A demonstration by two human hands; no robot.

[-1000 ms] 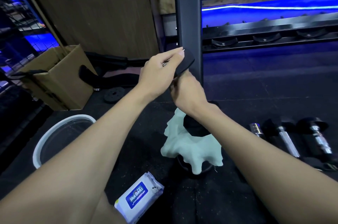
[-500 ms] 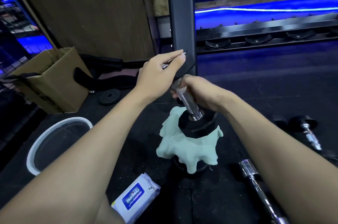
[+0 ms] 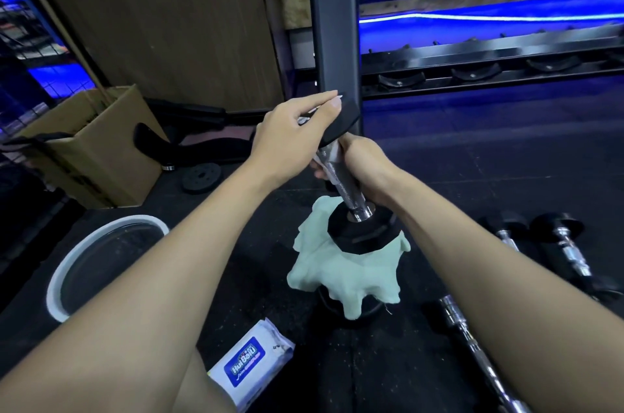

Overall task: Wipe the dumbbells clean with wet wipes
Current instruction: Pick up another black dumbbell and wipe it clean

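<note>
A black hexagonal-headed dumbbell (image 3: 351,210) with knurled chrome handle stands upright on a pale green cloth (image 3: 341,274). The left hand (image 3: 293,139) lies flat on its top head, fingers straight; the right hand (image 3: 368,169) grips the handle through a white wet wipe (image 3: 332,156).

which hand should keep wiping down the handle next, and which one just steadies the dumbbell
Right. The right hand is wrapped around the chrome handle with a wet wipe showing under its fingers. The left hand rests on the upper head of the upright dumbbell, better suited to steadying.
</note>
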